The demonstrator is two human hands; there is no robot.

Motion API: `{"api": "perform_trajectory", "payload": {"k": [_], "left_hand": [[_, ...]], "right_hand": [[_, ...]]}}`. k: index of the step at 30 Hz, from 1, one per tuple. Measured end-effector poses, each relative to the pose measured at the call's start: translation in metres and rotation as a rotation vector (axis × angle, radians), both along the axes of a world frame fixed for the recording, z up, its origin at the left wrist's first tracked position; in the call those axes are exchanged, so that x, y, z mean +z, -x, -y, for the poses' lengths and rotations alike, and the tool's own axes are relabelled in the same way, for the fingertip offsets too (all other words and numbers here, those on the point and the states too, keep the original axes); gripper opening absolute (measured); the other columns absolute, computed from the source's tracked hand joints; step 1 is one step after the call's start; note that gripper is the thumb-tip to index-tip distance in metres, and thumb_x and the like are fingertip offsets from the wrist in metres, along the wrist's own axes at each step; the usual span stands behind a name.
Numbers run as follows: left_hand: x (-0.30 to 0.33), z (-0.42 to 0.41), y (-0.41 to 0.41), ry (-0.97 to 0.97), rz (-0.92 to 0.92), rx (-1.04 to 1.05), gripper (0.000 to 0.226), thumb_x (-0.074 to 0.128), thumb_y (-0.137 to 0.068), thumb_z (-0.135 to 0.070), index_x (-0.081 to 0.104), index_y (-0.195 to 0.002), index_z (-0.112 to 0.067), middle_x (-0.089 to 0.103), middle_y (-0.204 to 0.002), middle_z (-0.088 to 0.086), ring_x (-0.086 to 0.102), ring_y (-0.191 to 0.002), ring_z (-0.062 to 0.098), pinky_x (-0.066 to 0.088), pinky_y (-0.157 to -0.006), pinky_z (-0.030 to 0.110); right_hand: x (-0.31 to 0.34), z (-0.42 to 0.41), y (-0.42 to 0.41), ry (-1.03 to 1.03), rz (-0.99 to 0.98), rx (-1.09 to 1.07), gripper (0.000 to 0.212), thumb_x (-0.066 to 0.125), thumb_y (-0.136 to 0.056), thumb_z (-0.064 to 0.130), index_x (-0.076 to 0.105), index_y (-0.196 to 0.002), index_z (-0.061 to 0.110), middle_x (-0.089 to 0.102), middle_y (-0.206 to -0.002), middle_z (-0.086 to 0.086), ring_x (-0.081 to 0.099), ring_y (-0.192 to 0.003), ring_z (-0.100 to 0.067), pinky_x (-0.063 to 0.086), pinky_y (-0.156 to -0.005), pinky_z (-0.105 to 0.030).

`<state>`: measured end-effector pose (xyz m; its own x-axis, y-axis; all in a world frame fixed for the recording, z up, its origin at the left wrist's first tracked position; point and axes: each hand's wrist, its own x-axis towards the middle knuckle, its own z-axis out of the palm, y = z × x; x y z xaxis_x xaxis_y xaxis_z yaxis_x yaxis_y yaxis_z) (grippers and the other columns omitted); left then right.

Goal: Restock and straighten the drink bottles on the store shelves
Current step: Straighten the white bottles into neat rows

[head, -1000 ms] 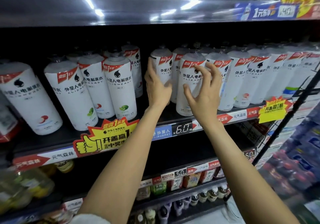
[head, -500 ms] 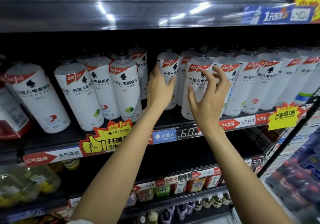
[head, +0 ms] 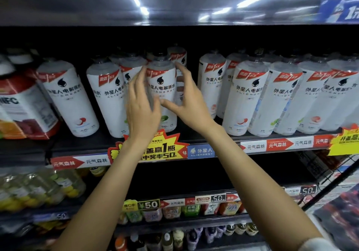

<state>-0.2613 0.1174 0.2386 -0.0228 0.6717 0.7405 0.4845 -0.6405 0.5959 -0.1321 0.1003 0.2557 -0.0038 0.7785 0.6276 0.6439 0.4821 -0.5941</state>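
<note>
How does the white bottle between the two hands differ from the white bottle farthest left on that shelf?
The bottle between the hands shows a green fruit mark low on its label; the far-left white bottle shows a red one. The first stands framed by the left hand and right hand; the far-left one stands untouched. Both share white labels, red corner banners and dark caps.

Lighting: dim overall, with white streaks of ceiling-light glare on the glossy upper shelf [head: 174,7] at 12 o'clock. Deep shadow behind the bottles [head: 244,99] and under each shelf. White labels are the brightest surfaces. Blur: left hand [head: 142,105] smeared by motion, its fingers ghosted; right hand [head: 186,99] softer than its forearm. Focus: soft throughout, with small print unreadable. Distortion: wide-angle bowing at 3 and 9 o'clock, so bottles lean outward.
</note>
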Motion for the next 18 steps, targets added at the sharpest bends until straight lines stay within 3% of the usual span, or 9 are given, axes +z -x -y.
{"api": "perform_trajectory", "payload": {"k": [2, 4, 9, 13, 16, 18], "left_hand": [[-0.001, 0.000, 0.001, 0.072, 0.070, -0.058, 0.057, 0.049, -0.093, -0.025, 0.031, -0.147, -0.018, 0.035, -0.136, -0.012, 0.045, -0.127, 0.012, 0.047, -0.101, 0.041], [0.002, 0.002, 0.002, 0.090, 0.092, -0.086, 0.059, 0.049, -0.090, -0.033, 0.035, -0.146, -0.020, 0.037, -0.137, -0.011, 0.048, -0.126, 0.014, 0.049, -0.099, 0.042], [0.014, 0.013, 0.000, 0.155, 0.084, -0.178, 0.060, 0.064, -0.091, -0.023, 0.038, -0.144, -0.014, 0.047, -0.136, 0.004, 0.052, -0.113, 0.004, 0.052, -0.087, 0.016], [0.017, 0.013, -0.016, 0.201, -0.018, -0.224, 0.071, 0.069, -0.085, -0.038, 0.038, -0.146, -0.018, 0.051, -0.137, 0.002, 0.057, -0.109, 0.007, 0.055, -0.087, 0.026], [0.020, 0.008, -0.032, 0.220, -0.046, -0.278, 0.079, 0.070, -0.078, -0.050, 0.040, -0.143, -0.020, 0.050, -0.136, -0.001, 0.053, -0.119, 0.011, 0.052, -0.094, 0.037], [0.020, 0.008, -0.044, 0.234, -0.026, -0.313, 0.076, 0.071, -0.078, -0.049, 0.041, -0.142, -0.020, 0.049, -0.137, -0.003, 0.052, -0.120, 0.012, 0.049, -0.098, 0.040]], "right_hand": [[-0.003, -0.006, 0.007, 0.004, -0.033, -0.016, 0.093, 0.074, -0.078, 0.039, 0.016, -0.149, 0.018, 0.043, -0.141, -0.010, 0.051, -0.121, -0.025, 0.051, -0.087, -0.048], [-0.005, -0.007, 0.010, -0.031, -0.019, -0.074, 0.092, 0.073, -0.079, 0.038, 0.016, -0.149, 0.019, 0.044, -0.139, -0.009, 0.053, -0.118, -0.027, 0.053, -0.079, -0.049], [-0.007, 0.008, -0.001, -0.080, -0.027, -0.132, 0.089, 0.073, -0.080, 0.035, 0.016, -0.147, 0.021, 0.049, -0.140, -0.003, 0.055, -0.120, -0.022, 0.054, -0.079, -0.046], [-0.009, 0.028, -0.020, -0.084, -0.043, -0.201, 0.089, 0.074, -0.080, 0.036, 0.017, -0.145, 0.018, 0.052, -0.138, -0.002, 0.057, -0.118, -0.019, 0.055, -0.081, -0.046], [-0.009, 0.040, -0.035, -0.065, -0.037, -0.245, 0.087, 0.076, -0.078, 0.035, 0.022, -0.142, 0.010, 0.053, -0.137, -0.007, 0.056, -0.120, -0.020, 0.054, -0.086, -0.045], [-0.008, 0.047, -0.044, -0.065, 0.008, -0.296, 0.087, 0.077, -0.077, 0.038, 0.026, -0.142, 0.009, 0.054, -0.134, -0.009, 0.056, -0.117, -0.024, 0.052, -0.086, -0.042]]}}
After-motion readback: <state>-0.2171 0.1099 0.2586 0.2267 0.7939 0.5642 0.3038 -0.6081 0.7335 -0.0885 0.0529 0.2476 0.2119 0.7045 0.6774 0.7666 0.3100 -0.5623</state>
